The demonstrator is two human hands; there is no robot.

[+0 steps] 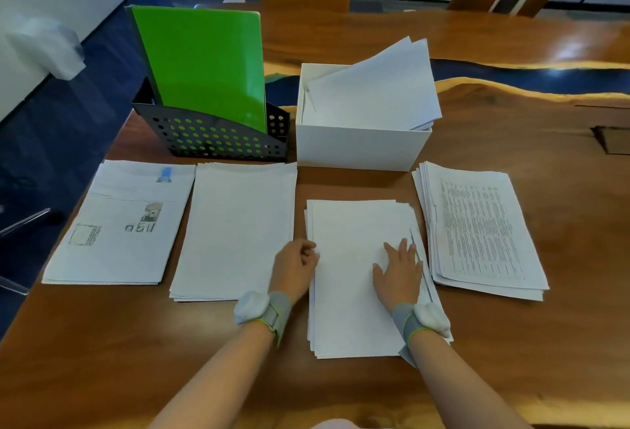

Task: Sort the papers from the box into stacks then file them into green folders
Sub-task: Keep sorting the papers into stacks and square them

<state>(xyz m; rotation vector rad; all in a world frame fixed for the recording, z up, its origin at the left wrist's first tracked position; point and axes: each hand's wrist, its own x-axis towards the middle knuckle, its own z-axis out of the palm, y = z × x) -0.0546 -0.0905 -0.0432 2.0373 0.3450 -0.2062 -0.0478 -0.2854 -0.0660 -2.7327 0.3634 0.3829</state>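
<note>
Sorting stage, filing not yet begun. White box (361, 147) at the centre back of the wooden table (170, 343), with loose papers (371, 91) inside that lean out over its right rim, so sorting looks unfinished. Green folders (201, 63) upright in a black perforated rack (211, 137) just left of the box, none taken out. Four stacks in a row before them: picture stack (119, 224) far left; pale stack (235, 224) beside it; middle stack (354, 278) under the hands; printed stack (484, 227) far right, its sheets fanned. Right hand (399, 271) lies flat on the middle stack, fingers straight and slightly spread. Left hand (295, 268) sits at that stack's left edge, fingers curled inward; whether they pinch a sheet cannot be told. Step judged: squaring or settling the middle stack. Next move would call for a reach to the box for another sheet. Hard to make out: print on the pale and middle stacks, folder count, depth of papers in the box.
</note>
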